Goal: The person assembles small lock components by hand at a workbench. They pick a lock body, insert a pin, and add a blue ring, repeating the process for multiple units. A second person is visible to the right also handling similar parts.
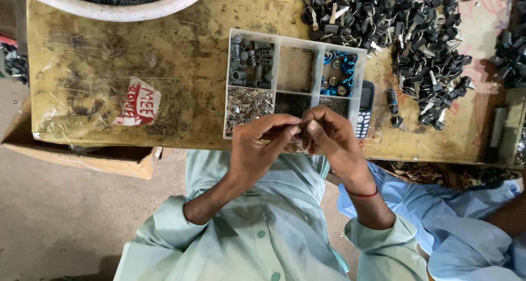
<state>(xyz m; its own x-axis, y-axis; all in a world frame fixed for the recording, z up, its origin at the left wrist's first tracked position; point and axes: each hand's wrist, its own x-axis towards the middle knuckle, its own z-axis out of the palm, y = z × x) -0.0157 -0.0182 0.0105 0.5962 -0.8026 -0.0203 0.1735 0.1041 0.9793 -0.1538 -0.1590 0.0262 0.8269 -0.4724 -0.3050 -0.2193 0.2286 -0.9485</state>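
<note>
Scuffed yellow desk point(137, 67) carrying compartment tray point(280, 40) within reach; left hand point(257, 144) and right hand point(334, 138) pinching small part point(298, 130) together, fitting it

Clear plastic tray point(278, 39) on scuffed, matt wooden table point(181, 56).

Pale green buttoned shirt point(263, 237), 2 round green buttons down the front, cuffs pushed back; thin red thread point(362, 193) around right wrist.
</note>
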